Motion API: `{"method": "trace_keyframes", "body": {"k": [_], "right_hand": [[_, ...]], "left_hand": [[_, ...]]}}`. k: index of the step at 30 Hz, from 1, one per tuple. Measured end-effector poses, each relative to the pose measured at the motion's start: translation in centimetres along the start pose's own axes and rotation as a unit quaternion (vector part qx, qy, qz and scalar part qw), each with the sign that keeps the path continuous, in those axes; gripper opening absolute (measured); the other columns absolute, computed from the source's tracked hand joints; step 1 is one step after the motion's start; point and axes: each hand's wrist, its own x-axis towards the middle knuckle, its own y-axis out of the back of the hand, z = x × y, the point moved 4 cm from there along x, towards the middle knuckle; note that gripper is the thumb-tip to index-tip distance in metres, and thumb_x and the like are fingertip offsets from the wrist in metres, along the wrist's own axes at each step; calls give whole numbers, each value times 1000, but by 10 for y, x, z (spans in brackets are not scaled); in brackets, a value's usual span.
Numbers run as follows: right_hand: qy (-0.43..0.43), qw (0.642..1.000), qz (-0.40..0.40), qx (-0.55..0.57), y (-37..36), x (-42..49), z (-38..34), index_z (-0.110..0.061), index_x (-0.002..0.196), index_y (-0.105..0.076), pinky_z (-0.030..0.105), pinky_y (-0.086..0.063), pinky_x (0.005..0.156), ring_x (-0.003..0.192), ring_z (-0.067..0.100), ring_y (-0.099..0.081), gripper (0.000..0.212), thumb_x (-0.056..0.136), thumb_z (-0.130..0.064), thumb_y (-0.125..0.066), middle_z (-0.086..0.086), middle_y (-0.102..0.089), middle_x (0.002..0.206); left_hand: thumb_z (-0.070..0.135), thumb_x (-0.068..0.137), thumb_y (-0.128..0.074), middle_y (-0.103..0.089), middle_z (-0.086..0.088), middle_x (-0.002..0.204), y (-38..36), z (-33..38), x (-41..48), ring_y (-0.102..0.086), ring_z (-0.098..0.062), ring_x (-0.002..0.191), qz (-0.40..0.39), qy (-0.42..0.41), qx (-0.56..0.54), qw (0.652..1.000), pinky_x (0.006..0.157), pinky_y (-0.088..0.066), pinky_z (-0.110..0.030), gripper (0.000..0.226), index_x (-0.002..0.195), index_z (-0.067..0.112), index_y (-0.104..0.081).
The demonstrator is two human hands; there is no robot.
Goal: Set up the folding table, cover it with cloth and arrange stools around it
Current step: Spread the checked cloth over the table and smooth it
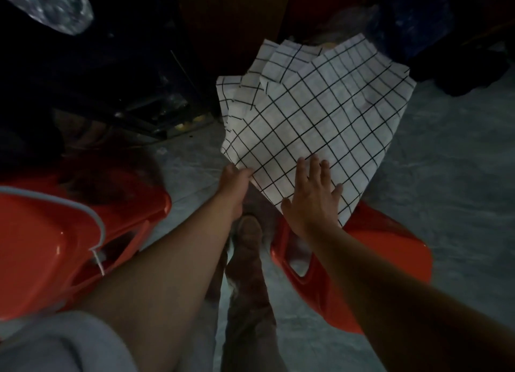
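Cloth [315, 115], white with a thin black grid, is seen at the middle of the view, folded so that several layers are fanned out along its far left side. Its near left edge is grasped by the left hand [232, 184], whose fingers are curled about the hem. Just to the right of that grasp, the right hand [312, 201] is laid flat on the cloth's near part, its fingers [314, 168] straight and spread, with nothing held in it. Whether the cloth is borne by anything beneath cannot be told, since all below it is hidden

Under the cloth's near corner a red stool [390, 249] is partly covered; its glossy seat and a hand slot are shown below and to the right of the cloth. A second red stool [55, 232] is found well to the left of the cloth and nearer the viewer, and a thin pale line is seen across its top, though what that line is cannot be told

Below the cloth's near edge, between the two stools, a brown shoe [249, 232] and a trouser leg [248, 302] are seen on the grey floor [446, 162], which is spread out to the right of the cloth as well. Beyond the cloth and to its left little can be made out in the dark, save crumpled clear plastic [50, 3] at the far upper left. A grey sleeve [55, 343] is caught well below and left of the cloth
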Motion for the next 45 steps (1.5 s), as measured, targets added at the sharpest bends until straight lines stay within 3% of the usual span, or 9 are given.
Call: {"method": "trace_keyframes", "body": {"k": [6,16,22,25,27,29,33,39,45], "right_hand": [[-3,1000,-15,21,0,6,0,-22,158,12,65,-12,121,154,33,15,97,95,-41,-60,9,13,168],[23,999,-14,21,8,-21,-19,-19,158,9,67,-8,119,154,35,16,104,90,-68,-53,12,19,167],[23,998,-31,57,23,-39,-24,-18,158,6,69,-18,117,154,35,11,87,96,-16,-54,11,14,168],[29,996,-36,71,39,-52,-22,-17,159,3,68,-22,117,155,34,7,80,97,-11,-47,10,9,169],[27,996,-32,77,55,-61,-19,-17,159,-1,67,-26,116,156,33,0,75,100,-13,-47,9,0,169],[27,996,-25,80,74,-72,-17,-17,159,-4,65,-29,115,155,32,-8,72,101,-15,-47,8,-7,168],[40,997,-7,72,118,-101,-15,-16,157,-12,62,-38,109,150,29,-24,68,100,-22,-48,6,-20,165],[46,998,14,40,176,-160,-10,-17,159,-13,55,-37,113,150,28,-25,70,100,-17,-49,6,-18,167],[60,996,58,39,198,-200,-14,-20,159,-16,43,-44,108,142,24,-38,68,100,-14,-49,2,-27,164]], "left_hand": [[19,98,-61,-63,-11,106,0,4,12,-64,-30,94,-20,54,-146,988,62,-52,-33,35,132,10,-58],[9,86,-77,-64,-5,82,23,22,-33,-62,-17,76,-31,35,-177,983,55,-53,-26,23,106,5,-66],[13,85,-80,-69,-9,92,32,38,-85,-68,-20,82,-42,-42,-125,990,63,-57,-32,22,98,11,-62],[40,81,-83,-71,-8,109,39,53,-114,-70,-22,99,-8,-130,58,990,84,-61,-42,42,109,17,-63],[70,67,-80,-69,1,118,42,64,-142,-65,-16,109,-1,-183,212,960,94,-56,-40,76,120,20,-61],[77,63,-76,-68,10,115,48,75,-171,-63,-10,107,18,-242,309,920,93,-54,-36,77,118,26,-61],[46,85,-73,-62,10,109,56,100,-239,-58,-11,102,68,-492,428,755,86,-53,-38,33,108,26,-62],[19,88,-70,-50,-6,148,50,120,-310,-43,-24,140,55,-687,487,536,115,-35,-44,46,132,16,-59],[9,86,-43,-46,-7,155,44,133,-337,-36,-26,148,30,-663,572,481,123,-20,-48,61,146,17,-51]]}}
